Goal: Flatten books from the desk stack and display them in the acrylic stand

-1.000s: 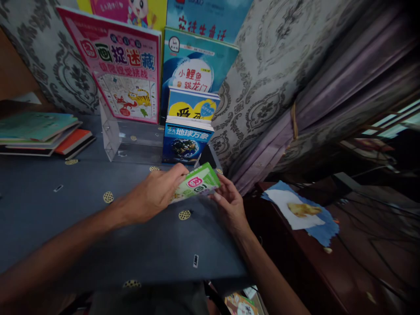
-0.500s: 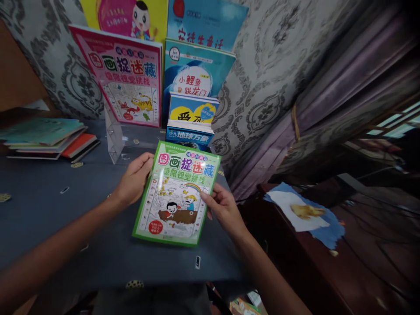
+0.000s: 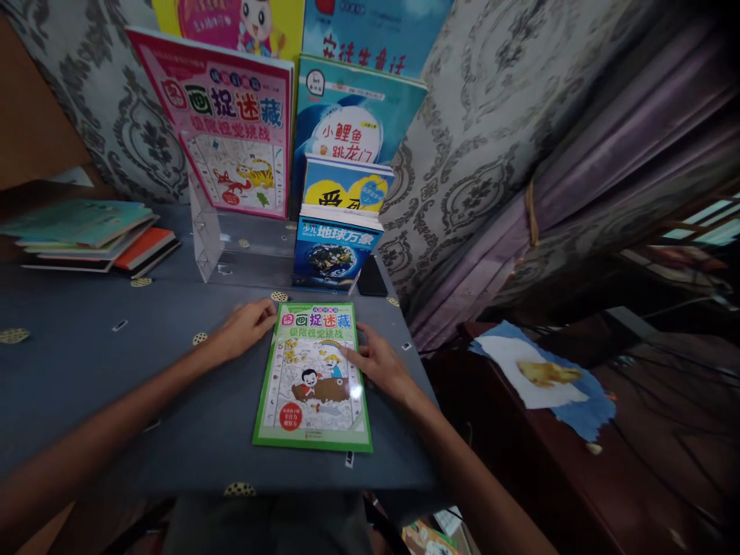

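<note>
A green-bordered children's picture book [image 3: 315, 385] with a cartoon boat and a rainbow on its cover is on the table, front up, its lower edge toward me. My left hand [image 3: 250, 327] is closed at the book's upper left edge, its fingertips partly hidden. On the opposite side, my right hand [image 3: 378, 361] grips the right edge with the thumb over the cover and the other fingers beside it. Behind the book, a clear display rack [image 3: 205, 231] carries a pink picture book [image 3: 231, 146] and a blue earth book [image 3: 332, 250].
Several stacked books [image 3: 92, 231] lie at the left of the dark tablecloth [image 3: 190, 408]. A dark phone-like object [image 3: 371, 277] is beside the rack. At right, a blue cloth [image 3: 590, 401] lies on a brown surface, next to a purple curtain [image 3: 491, 239].
The green picture book has come down from a raised, tilted pose to the tabletop, nearer me. Both hands moved down with it, and the earth book's cover is now uncovered.
</note>
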Motion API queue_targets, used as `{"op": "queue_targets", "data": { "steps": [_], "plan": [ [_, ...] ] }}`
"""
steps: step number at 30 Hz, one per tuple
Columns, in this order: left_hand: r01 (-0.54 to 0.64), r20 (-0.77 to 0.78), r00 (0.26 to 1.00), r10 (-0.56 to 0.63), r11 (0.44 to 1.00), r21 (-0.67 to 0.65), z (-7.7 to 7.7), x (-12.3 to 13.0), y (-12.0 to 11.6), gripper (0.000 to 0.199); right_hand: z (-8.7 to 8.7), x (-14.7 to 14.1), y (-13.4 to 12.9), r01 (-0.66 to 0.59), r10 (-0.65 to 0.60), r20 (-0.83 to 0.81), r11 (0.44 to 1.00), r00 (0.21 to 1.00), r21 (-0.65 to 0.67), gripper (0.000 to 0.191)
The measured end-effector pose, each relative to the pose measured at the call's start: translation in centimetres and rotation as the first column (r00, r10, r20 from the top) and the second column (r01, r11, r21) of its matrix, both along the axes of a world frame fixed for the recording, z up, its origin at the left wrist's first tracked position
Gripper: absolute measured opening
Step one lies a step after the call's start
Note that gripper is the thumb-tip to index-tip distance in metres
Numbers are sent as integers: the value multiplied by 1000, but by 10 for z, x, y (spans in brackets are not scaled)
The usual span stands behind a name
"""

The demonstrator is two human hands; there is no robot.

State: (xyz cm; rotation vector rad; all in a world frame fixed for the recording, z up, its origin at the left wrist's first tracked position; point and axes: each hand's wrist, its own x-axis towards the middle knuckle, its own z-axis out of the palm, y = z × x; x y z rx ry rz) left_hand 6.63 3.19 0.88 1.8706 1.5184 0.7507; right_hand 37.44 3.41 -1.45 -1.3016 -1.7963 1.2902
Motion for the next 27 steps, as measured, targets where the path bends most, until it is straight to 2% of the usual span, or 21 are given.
{"op": "queue_targets", "data": {
  "steps": [2, 5, 7, 9, 11, 12, 14, 16, 23, 27],
  "plan": [
    [60, -142, 989, -36, 984, 166, 0, 2, -3, 21, 5, 4, 4, 46, -97, 251, 979, 963, 199, 59],
    [185, -218, 967, -135, 955, 231, -8, 4, -5, 24, 16, -9, 8, 14, -234, 488, 911, 841, 413, 44],
    [238, -244, 954, -177, 938, 252, -15, 2, -5, 25, 21, -32, 9, -119, -151, 516, 884, 843, 452, 38],
    [256, -273, 945, -179, 925, 281, -23, 0, -3, 27, 21, -62, 11, -294, 9, 493, 813, 870, 503, 41],
    [266, -297, 939, -175, 915, 303, -27, -2, -1, 29, 17, -89, 14, -452, 171, 513, 743, 841, 493, 50],
    [272, -309, 935, -175, 912, 306, -29, -3, 0, 30, 13, -98, 16, -481, 196, 532, 737, 824, 475, 52],
    [280, -336, 926, -173, 911, 302, -30, -4, 1, 30, 5, -107, 20, -502, 203, 565, 743, 799, 443, 53],
    [281, -357, 920, -164, 910, 304, -30, -4, 1, 29, -1, -99, 26, -488, 177, 580, 755, 795, 439, 52],
    [286, -374, 914, -155, 901, 326, -30, -3, 2, 24, -9, -27, 47, -355, 36, 589, 828, 807, 435, 49],
    [285, -367, 917, -154, 898, 335, -31, -5, 4, 24, -13, -14, 52, -344, 46, 584, 844, 811, 411, 52]
  ]
}}
